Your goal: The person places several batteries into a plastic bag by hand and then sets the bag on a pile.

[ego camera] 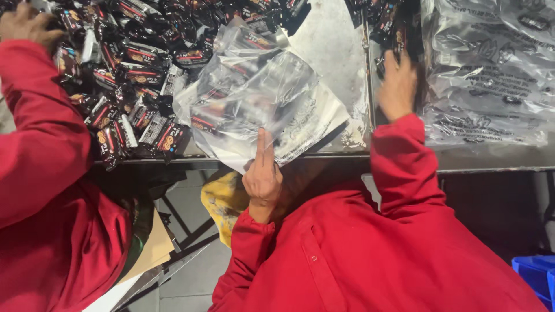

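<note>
My left hand [263,173] pins the clear bag [260,104] flat with straight fingers while my right hand [398,86] curls, flattened, over dark wrapped snacks [393,29].

Black-red snack packs [139,69] left; clear bags [485,69] right.

The clear bag [260,104] lies crumpled at the table's near edge, its mouth toward the sachet pile and one corner hanging over the rim, where a finger presses it down. A few dark sachets with red and orange bands show through its glossy film. The sachets [399,29] by the other hand are small, dark and shiny, heaped loosely at the far side beside a stack of flat clear bags.
</note>
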